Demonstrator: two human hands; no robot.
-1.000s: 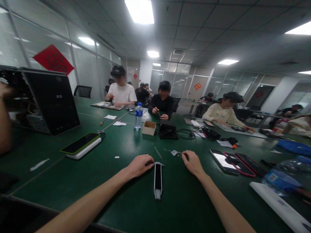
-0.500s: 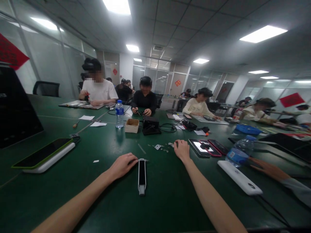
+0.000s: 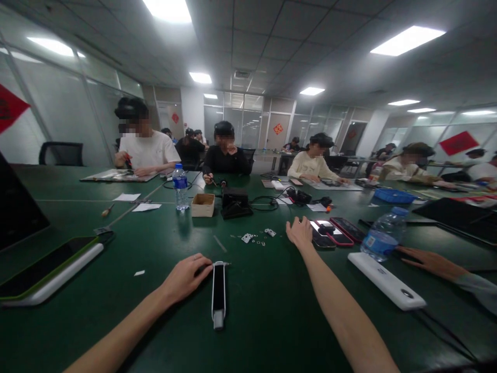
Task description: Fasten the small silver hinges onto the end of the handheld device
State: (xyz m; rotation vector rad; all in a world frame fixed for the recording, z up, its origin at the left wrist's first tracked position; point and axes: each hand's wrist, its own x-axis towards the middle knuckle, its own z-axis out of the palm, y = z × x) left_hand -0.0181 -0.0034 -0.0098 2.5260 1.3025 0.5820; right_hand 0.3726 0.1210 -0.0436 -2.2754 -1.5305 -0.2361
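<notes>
Head view, green tabletop (image 3: 267,311), glass walls (image 3: 73,88), ceiling lights (image 3: 407,40) — hands (image 3: 186,278) (image 3: 300,232) loosely curled, cannot tell if pinching

Office workroom: green worktable (image 3: 267,311), glass partitions (image 3: 99,96)

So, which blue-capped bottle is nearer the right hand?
The bottle on the right, beside the white device; the other bottle stands farther from the right hand, beside the open box.
</notes>
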